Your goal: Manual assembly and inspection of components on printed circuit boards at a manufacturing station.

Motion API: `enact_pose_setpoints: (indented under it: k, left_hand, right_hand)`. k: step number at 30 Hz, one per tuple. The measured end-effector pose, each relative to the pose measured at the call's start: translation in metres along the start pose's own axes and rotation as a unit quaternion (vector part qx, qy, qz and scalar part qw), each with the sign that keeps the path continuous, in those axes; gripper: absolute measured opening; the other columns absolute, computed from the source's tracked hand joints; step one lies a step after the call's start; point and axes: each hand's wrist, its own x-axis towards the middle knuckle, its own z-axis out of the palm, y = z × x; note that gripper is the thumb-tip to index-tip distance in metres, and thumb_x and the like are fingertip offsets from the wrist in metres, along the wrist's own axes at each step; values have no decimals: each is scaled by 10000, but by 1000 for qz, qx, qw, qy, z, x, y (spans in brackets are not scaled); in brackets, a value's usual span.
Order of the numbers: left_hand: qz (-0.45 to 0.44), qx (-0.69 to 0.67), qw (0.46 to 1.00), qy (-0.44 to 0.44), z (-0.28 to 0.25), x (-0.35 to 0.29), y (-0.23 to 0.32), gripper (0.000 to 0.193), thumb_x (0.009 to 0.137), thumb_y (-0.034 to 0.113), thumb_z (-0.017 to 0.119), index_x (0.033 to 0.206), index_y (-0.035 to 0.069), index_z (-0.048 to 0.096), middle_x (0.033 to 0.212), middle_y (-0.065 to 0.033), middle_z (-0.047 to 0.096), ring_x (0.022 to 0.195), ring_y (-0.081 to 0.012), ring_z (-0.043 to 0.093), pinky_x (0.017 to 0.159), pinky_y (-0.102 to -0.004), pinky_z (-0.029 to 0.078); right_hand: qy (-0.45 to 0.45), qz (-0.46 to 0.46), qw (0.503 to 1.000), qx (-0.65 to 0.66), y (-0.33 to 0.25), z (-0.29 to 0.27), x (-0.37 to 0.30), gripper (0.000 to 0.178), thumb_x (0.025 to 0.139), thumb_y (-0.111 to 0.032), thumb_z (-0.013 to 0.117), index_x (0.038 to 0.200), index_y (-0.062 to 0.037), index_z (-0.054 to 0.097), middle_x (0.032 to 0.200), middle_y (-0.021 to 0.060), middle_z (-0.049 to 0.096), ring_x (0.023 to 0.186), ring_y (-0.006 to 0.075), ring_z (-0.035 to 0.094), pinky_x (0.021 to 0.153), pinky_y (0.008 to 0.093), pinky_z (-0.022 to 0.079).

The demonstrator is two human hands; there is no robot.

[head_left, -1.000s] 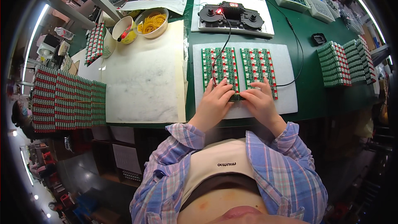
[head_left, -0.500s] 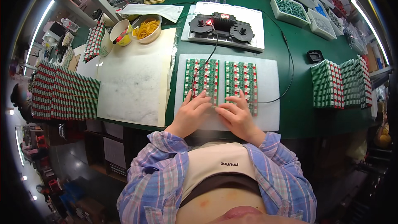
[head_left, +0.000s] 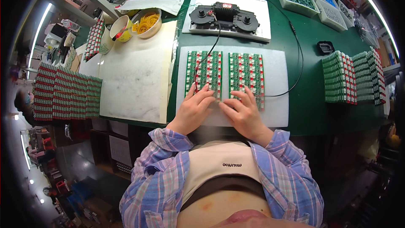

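Observation:
Two green circuit board panels with rows of white and red parts, the left panel (head_left: 204, 65) and the right panel (head_left: 246, 70), lie side by side on a white foam sheet (head_left: 276, 114). My left hand (head_left: 192, 112) rests over the left panel's near edge with bent fingers. A thin red-and-black wire (head_left: 196, 70) runs down to its fingertips. Over the right panel's near edge, my right hand (head_left: 244, 114) has bent fingers, thumb and forefinger close together. A black cable (head_left: 280, 94) leads to it. Whatever the fingers grip is hidden or too small to name.
Beyond the panels stands a black device with two round knobs (head_left: 223, 17) on a white base. Stacked boards rise at left (head_left: 67, 93) and right (head_left: 339, 78). A bowl of yellow rubber bands (head_left: 157, 30) and bins of small parts (head_left: 293, 6) stand farther back.
A red light that glowed on the black device no longer shows. The whole view has shifted slightly; both hands stay over the near edges of the panels, their fingers a little moved.

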Motion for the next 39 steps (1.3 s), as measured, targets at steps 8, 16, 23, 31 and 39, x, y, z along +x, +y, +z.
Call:
enact_pose_setpoints:
  k: [8,16,23,31,39]
  left_hand:
    - [20,27,999,31,8,3,-3,354,773,37,758,1101,44,626,1301,-69,639,1329,-289,575,1227,-497,306]
    - [25,-13,999,32,-7,7,-2,351,772,49,769,1101,38,648,1236,-63,657,1306,-278,589,1220,-483,322]
    - [-14,-61,997,43,-18,17,-8,323,785,71,779,1104,69,732,1056,-46,653,1122,-267,595,1189,-469,344]
    - [2,-66,993,95,-4,16,-17,305,799,84,779,1103,103,773,975,-33,615,1014,-244,522,1156,-490,351]
    - [5,-60,992,113,0,15,-15,292,805,86,777,1097,103,773,983,-32,612,1023,-241,526,1168,-497,336]
  right_hand:
    - [37,28,998,51,0,10,-2,211,782,-64,762,989,-111,756,984,-16,702,997,211,572,1152,516,386]
    - [51,51,995,71,-6,4,4,211,770,-47,776,970,-114,761,961,-23,716,968,205,578,1130,505,401]
    - [44,91,989,108,6,11,13,175,803,-69,772,970,-121,765,976,-23,728,974,211,577,1134,522,383]
    - [47,94,992,75,4,12,13,173,806,-82,770,972,-131,768,986,-32,730,991,210,571,1147,546,362]
    - [25,84,996,30,3,10,11,195,805,-87,760,992,-142,756,1009,-42,716,1027,215,572,1157,568,353]
